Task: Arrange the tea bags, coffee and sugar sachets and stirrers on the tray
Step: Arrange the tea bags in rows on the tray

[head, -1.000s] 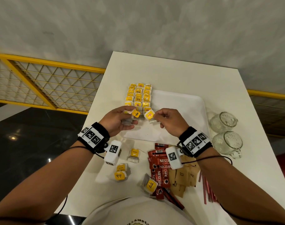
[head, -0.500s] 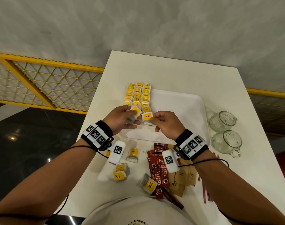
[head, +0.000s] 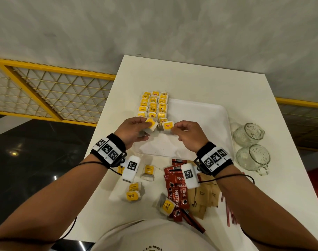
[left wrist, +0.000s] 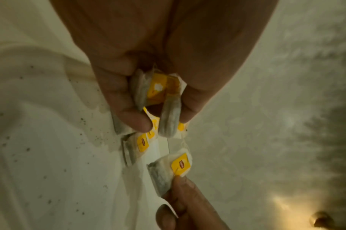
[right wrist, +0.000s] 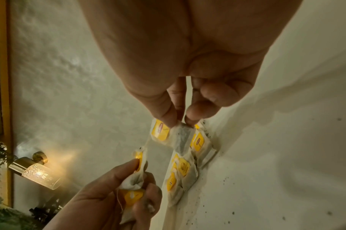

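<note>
Yellow-tagged tea bags (head: 153, 105) lie in three columns along the left side of the white tray (head: 199, 120). My left hand (head: 134, 132) grips two or three tea bags (left wrist: 158, 96) above the tray's near left part. My right hand (head: 186, 134) pinches one tea bag (head: 166, 126) by its corner, just right of the left hand's bags and at the near end of the columns. The right wrist view shows that bag (right wrist: 181, 137) hanging from thumb and fingertip (right wrist: 193, 115). Loose tea bags (head: 132, 194), red coffee sachets (head: 178, 189), brown sugar sachets (head: 203, 196) and red stirrers (head: 230, 216) lie on the table near me.
Two glass mugs (head: 250, 147) lie on their sides right of the tray. The white table (head: 190, 78) ends at a grey wall; a yellow mesh railing (head: 45, 91) runs on the left. Dark specks dot the tray (left wrist: 50, 155).
Both hands have moved slightly away from me toward the near end of the tea bag columns, each still holding its tea bags.
</note>
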A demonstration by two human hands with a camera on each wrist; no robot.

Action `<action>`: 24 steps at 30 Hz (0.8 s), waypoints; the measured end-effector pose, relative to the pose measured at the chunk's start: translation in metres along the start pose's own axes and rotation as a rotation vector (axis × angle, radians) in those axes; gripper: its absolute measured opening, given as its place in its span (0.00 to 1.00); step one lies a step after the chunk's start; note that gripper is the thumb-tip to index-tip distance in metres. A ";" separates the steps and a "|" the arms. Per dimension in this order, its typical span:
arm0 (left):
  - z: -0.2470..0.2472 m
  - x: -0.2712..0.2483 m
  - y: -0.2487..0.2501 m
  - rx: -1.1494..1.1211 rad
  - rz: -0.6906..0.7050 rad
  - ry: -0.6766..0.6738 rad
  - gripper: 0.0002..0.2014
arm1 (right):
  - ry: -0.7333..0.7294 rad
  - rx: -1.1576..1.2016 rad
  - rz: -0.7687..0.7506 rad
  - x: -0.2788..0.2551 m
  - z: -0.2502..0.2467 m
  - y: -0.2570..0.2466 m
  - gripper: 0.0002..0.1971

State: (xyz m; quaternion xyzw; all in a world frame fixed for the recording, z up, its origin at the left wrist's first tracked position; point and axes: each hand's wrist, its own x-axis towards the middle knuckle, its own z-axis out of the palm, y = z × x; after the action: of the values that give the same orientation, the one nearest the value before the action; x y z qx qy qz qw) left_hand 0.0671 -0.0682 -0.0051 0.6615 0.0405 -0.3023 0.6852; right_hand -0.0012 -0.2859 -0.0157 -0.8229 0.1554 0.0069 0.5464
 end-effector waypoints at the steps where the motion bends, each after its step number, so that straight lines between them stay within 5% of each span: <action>1: -0.001 0.002 0.000 0.067 0.025 0.013 0.09 | 0.004 0.003 0.000 0.002 0.001 -0.001 0.05; 4: -0.004 0.009 0.002 0.279 0.105 0.041 0.02 | 0.001 -0.026 0.005 0.007 0.004 -0.003 0.04; 7: -0.008 0.014 0.004 0.504 0.197 0.072 0.07 | -0.012 -0.094 -0.004 0.014 0.008 0.000 0.04; 11: -0.011 0.019 0.009 0.757 0.171 0.035 0.07 | -0.051 -0.213 0.001 0.022 0.014 0.006 0.07; 17: -0.013 0.032 0.009 0.909 0.092 -0.028 0.03 | -0.179 -0.303 0.047 0.025 0.021 0.001 0.09; 24: -0.006 0.041 0.012 1.040 0.146 0.015 0.06 | -0.154 -0.475 0.107 0.033 0.028 -0.008 0.10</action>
State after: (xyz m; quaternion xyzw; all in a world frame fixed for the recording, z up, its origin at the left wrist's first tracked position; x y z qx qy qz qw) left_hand 0.1082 -0.0776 -0.0139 0.9174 -0.1561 -0.2291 0.2854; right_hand 0.0360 -0.2665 -0.0259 -0.9158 0.1507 0.1350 0.3468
